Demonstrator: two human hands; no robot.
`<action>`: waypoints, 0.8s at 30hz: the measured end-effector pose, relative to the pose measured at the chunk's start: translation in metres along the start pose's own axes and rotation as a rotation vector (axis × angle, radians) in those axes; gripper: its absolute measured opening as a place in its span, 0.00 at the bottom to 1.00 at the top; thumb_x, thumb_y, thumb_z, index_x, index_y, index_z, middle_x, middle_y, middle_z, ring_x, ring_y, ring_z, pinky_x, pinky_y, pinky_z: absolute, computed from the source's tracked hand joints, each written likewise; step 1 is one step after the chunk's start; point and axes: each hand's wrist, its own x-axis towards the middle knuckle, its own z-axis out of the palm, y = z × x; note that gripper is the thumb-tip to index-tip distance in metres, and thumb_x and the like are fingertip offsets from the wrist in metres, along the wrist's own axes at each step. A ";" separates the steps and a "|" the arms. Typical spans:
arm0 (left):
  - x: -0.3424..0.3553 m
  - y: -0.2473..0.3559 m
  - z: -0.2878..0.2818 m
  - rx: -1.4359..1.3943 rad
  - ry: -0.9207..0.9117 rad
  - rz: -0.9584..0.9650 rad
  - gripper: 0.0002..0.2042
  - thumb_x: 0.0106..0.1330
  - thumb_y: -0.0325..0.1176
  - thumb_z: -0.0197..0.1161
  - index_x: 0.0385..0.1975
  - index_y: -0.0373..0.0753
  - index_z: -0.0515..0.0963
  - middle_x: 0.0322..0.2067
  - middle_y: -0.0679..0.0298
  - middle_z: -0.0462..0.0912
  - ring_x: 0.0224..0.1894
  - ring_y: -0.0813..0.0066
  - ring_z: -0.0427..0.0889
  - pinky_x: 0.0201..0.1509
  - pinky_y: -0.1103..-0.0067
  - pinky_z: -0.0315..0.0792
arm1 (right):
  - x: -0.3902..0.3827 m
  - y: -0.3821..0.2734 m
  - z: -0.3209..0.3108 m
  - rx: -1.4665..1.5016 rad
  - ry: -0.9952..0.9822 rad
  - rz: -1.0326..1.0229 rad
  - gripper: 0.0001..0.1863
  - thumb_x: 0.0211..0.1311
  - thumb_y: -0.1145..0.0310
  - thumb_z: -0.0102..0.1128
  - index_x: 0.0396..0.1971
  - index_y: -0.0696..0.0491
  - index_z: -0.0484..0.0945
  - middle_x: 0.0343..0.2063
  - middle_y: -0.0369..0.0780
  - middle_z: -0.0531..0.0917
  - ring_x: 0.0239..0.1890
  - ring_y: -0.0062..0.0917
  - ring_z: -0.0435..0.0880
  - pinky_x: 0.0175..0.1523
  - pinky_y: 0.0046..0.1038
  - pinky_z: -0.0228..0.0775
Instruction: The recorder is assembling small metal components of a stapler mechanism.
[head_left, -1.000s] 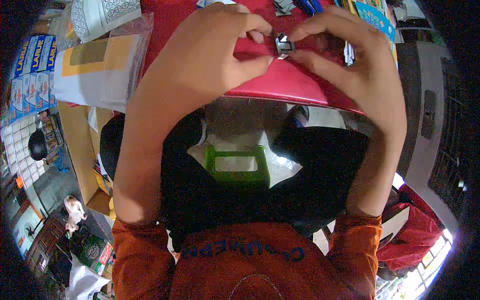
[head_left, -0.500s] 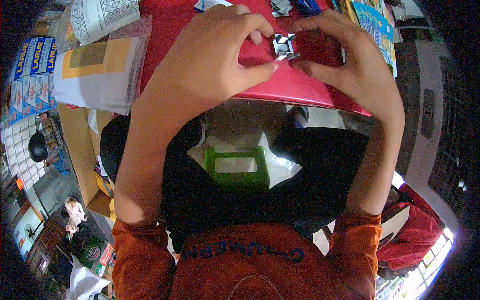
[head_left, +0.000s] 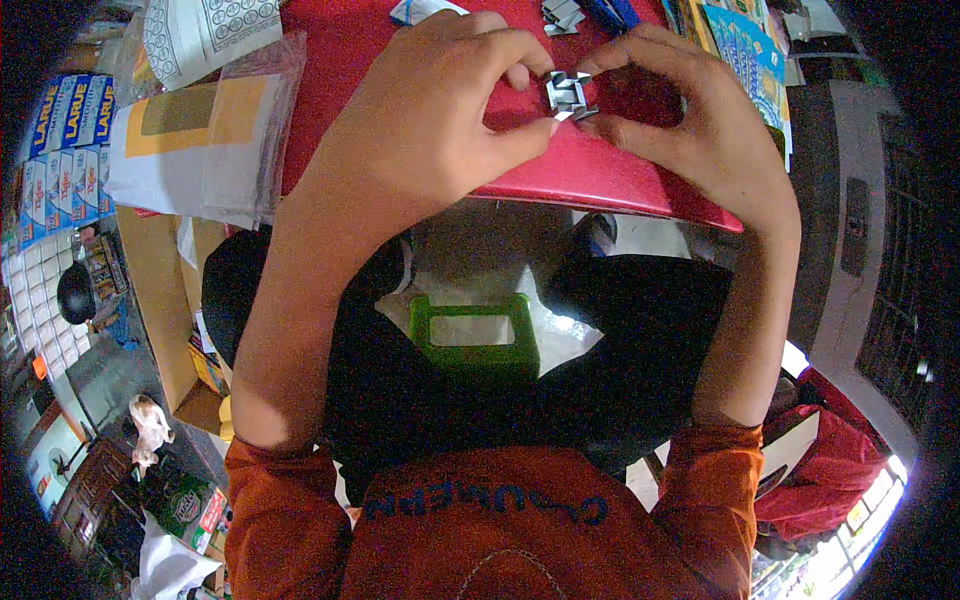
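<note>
A small silvery frame-like piece (head_left: 567, 95) with flaps sticking out at its corners is at the near edge of the red table, between my hands. My left hand (head_left: 430, 115) curves round its left side, forefinger at the far corner and thumb at the near one. From the other side, my right hand (head_left: 695, 115) has its forefinger and thumb tips at the right corners. Both hands are in a loose pinch on it. Whether the piece rests on the table or is slightly raised, I cannot tell.
Several loose silvery pieces (head_left: 563, 15) lie beyond the frame, beside a dark blue object (head_left: 612, 14). A clear plastic sleeve (head_left: 250, 140) and printed sheet (head_left: 210, 38) are at the left, colourful packets (head_left: 750, 65) at the right. A green plastic stool (head_left: 475, 355) stands below the table (head_left: 600, 180).
My right hand has shifted slightly left, bringing its forefinger and thumb tips in to the silvery piece. My left hand has barely moved.
</note>
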 end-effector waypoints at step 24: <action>0.002 -0.024 0.014 0.121 0.177 0.195 0.20 0.57 0.33 0.78 0.46 0.37 0.79 0.37 0.57 0.83 0.43 0.58 0.83 0.51 0.68 0.76 | -0.001 0.002 0.002 0.144 -0.024 0.078 0.22 0.52 0.73 0.72 0.49 0.57 0.80 0.41 0.36 0.83 0.44 0.21 0.80 0.56 0.26 0.73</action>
